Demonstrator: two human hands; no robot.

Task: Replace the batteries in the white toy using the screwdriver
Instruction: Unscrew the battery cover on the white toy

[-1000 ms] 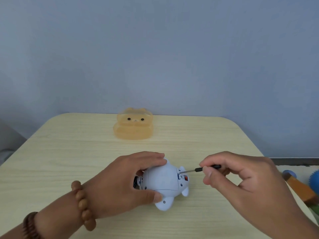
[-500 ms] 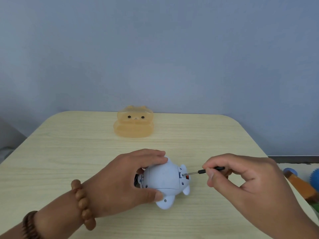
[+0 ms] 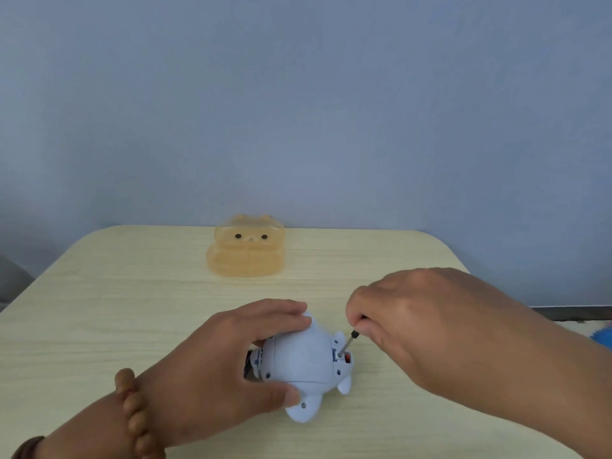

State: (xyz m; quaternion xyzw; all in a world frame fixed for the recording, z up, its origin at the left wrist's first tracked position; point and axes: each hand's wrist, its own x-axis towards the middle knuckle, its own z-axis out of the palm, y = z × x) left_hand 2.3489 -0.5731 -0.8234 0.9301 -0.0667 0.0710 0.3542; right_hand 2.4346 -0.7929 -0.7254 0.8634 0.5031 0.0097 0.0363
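The white toy [image 3: 304, 362] lies belly-up near the table's front middle. My left hand [image 3: 225, 366] grips it from the left, fingers over its far side and thumb on its near side. My right hand [image 3: 427, 329] is closed on a small black-handled screwdriver [image 3: 350, 340], held steeply. The screwdriver's tip sits in the toy's right end, beside a small red part. Most of the handle is hidden under my fingers.
A translucent orange bear-faced box [image 3: 246, 248] stands at the back middle of the light wooden table [image 3: 99, 309]. A blue object [image 3: 604, 336] shows past the table's right edge. A blue-grey wall rises behind.
My right hand has risen and turned palm-down over the screwdriver, tilting it from nearly level to steep. Its tip stays at the toy's right end. My left hand still holds the toy.
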